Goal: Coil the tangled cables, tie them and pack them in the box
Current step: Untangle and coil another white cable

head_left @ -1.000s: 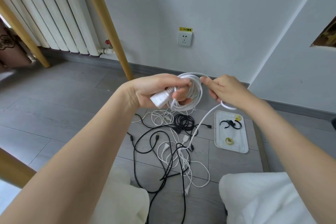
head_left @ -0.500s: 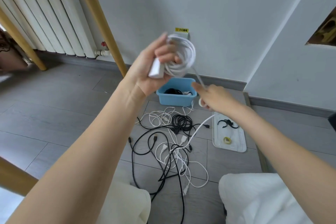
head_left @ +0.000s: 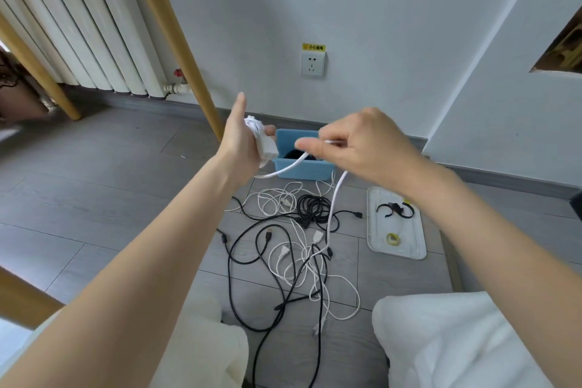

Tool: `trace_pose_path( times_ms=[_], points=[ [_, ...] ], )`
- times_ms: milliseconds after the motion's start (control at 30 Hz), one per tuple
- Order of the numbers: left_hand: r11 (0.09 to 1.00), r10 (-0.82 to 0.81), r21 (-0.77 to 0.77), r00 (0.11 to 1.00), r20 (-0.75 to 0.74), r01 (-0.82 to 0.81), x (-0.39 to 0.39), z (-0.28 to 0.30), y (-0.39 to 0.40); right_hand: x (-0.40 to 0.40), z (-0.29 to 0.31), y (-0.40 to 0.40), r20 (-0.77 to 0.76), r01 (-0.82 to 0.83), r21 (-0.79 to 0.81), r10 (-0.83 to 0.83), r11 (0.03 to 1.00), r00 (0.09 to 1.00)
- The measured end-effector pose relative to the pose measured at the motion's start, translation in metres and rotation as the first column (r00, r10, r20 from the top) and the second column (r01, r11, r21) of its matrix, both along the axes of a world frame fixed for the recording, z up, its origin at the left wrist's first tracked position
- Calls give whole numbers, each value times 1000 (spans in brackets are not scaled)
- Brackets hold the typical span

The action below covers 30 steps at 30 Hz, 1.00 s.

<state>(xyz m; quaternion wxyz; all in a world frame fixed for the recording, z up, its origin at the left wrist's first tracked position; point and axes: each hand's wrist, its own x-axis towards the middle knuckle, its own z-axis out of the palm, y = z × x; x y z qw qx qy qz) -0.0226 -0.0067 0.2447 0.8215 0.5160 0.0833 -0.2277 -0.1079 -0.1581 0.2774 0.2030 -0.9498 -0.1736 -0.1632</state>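
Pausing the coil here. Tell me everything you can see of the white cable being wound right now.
The white cable is thick, smooth and plastic-looking. Its wound coil and blocky white plug sit in the left hand. A loose span sags across the blue box to the right hand, which pinches it; the tail drops into the floor tangle.

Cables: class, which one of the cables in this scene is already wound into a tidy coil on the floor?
The black cable just in front of the blue box, left of the white tray. It forms a compact round bundle; the others sprawl in loose tangled loops.
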Motion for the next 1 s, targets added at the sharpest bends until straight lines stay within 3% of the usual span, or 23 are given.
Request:
trace_pose_path(
  times_ms=[133,300,500,700,800,900,1000],
  points=[
    [963,-269,-21,961,-57,268,-7,4,3,7,7,-21,30,93,200,-101,975,994],
    [809,-574,151,819,-7,568,-21,6,-15,10,0,-30,-91,132,447,-102,885,991],
    [714,-699,113,712,65,691,-42,18,-41,8,-6,-32,-220,153,435,-60,887,974],
    [678,-734,262,653,189,686,-49,23,-38,13,-6,-34,-255,180,494,-56,851,965],
    [632,-775,240,608,172,737,-47,25,-31,12,-6,-32,-287,253,521,-112,815,951],
    [583,-809,162,548,214,796,-47,34,-25,12,-6,-30,-368,341,624,-122,703,922],
    [657,-737,55,624,259,752,-42,44,-16,10,6,-31,-467,407,824,67,394,882]
  ],
)
